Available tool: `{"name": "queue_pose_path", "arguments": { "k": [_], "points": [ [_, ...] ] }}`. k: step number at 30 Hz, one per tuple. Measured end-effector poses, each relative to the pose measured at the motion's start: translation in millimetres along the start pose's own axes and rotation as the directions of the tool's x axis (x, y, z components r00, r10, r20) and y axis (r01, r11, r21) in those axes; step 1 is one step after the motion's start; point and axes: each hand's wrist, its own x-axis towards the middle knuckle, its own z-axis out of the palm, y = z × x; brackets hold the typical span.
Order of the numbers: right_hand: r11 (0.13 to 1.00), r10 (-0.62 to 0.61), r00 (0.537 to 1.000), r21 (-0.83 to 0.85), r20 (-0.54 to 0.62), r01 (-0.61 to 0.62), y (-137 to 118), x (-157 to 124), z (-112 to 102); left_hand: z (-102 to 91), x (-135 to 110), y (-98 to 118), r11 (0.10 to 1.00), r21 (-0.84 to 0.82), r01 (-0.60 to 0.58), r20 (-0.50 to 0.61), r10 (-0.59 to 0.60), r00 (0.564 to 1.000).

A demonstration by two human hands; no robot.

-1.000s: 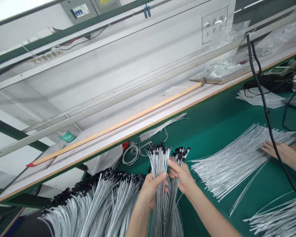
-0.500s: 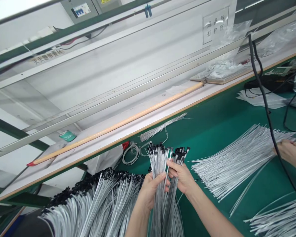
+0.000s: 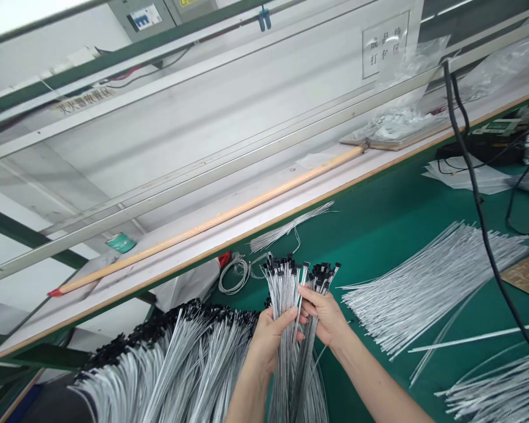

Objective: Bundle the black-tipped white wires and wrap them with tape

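My left hand (image 3: 267, 339) is wrapped round a bundle of thin grey wires with black end caps (image 3: 283, 282), held upright over the green bench (image 3: 379, 235). Right beside it, my right hand (image 3: 324, 316) grips a second, smaller bundle of the same capped wires (image 3: 322, 275). Thumb and fingers of my right hand pinch a single wire between the two bundles. The lower ends of both bundles run down out of view between my forearms.
A big heap of capped wires (image 3: 167, 358) lies at the lower left. Loose uncapped grey wires (image 3: 423, 282) fan across the bench at right, more at the bottom right (image 3: 498, 393). A black cable (image 3: 476, 200) hangs across the right side. A wooden stick (image 3: 211, 223) lies on the ledge.
Another person's hand that rested on the loose wires at the right edge has drawn away out of view. My right hand has shifted a single wire toward the left bundle.
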Motion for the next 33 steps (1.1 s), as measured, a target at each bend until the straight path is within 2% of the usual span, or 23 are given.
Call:
{"name": "queue_pose_path", "arguments": {
  "k": [4,9,12,14,17,21,27,31,33],
  "points": [
    [1.000,-0.013,1.000,0.021,-0.026,0.014,-1.4,-3.0,0.5,-1.7,2.1,-1.5,1.000,-0.012,0.004,-0.028,-0.005,1.000],
    [0.999,-0.034,0.991,0.026,-0.126,0.037,-2.0,-2.8,-5.2,-5.8,3.4,-0.3,1.000,0.030,0.007,-0.064,-0.005,0.998],
    [0.992,-0.125,0.989,-0.024,-0.074,0.124,-0.3,0.8,-7.3,-5.9,3.3,0.3,1.000,0.029,-0.006,-0.070,0.008,0.997],
    [0.989,-0.141,0.989,-0.058,-0.041,0.138,1.1,2.8,-5.4,-4.4,3.2,-0.3,1.000,0.011,-0.019,-0.055,0.020,0.998],
    [0.994,-0.066,0.997,-0.090,-0.048,0.062,1.4,3.4,0.2,-1.4,2.5,-1.5,1.000,-0.009,-0.028,0.001,0.028,1.000],
    [0.997,0.009,0.998,-0.078,-0.064,-0.015,-1.3,0.9,3.8,-0.1,1.9,-2.1,1.000,-0.017,-0.018,0.001,0.018,1.000],
    [0.999,0.002,0.999,-0.041,-0.047,-0.004,-2.2,-0.3,1.4,-0.6,2.9,-0.4,0.999,-0.011,0.038,-0.026,-0.038,0.999],
    [0.999,-0.007,1.000,-0.035,-0.021,0.006,-1.1,-0.2,-0.2,-1.3,0.8,1.1,1.000,0.001,0.030,-0.021,-0.029,0.999],
    [1.000,0.008,0.999,0.002,-0.051,-0.008,-1.2,-0.8,-2.0,-2.9,0.0,1.0,1.000,0.009,0.013,-0.038,-0.013,0.999]
  ]
}}
